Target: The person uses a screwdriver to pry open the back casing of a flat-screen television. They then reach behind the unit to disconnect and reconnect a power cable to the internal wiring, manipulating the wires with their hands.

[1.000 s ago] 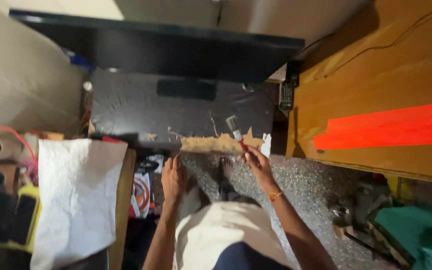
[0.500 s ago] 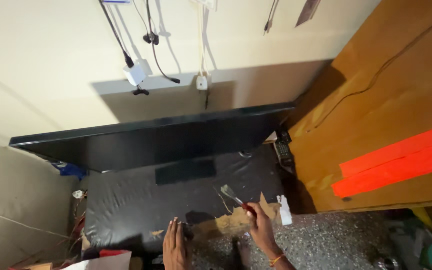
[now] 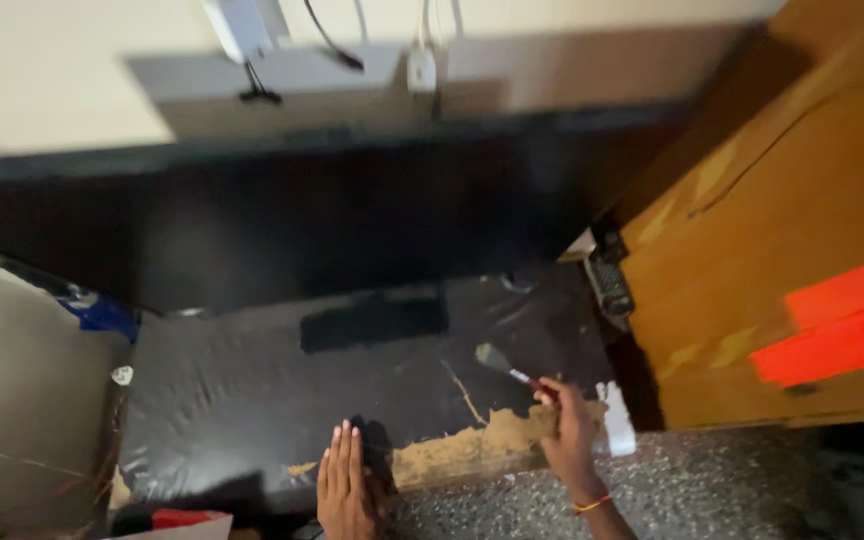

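My right hand is closed around the handle of a small paintbrush, whose bristles rest on a black-painted board. A bare brown, unpainted strip runs along the board's near edge, just left of that hand. My left hand lies flat, fingers together, pressed on the board's near edge. A thin orange band circles my right wrist.
A wide dark panel stands behind the board against a cream wall with hanging cables and a plug. A brown wooden surface with an orange strip stands at the right. Speckled grey floor lies near me. A remote rests by the wood.
The view tilted up and then settled closer on the board. My right hand with the brush shifted slightly right along the bare strip; my left hand stays flat on the edge.
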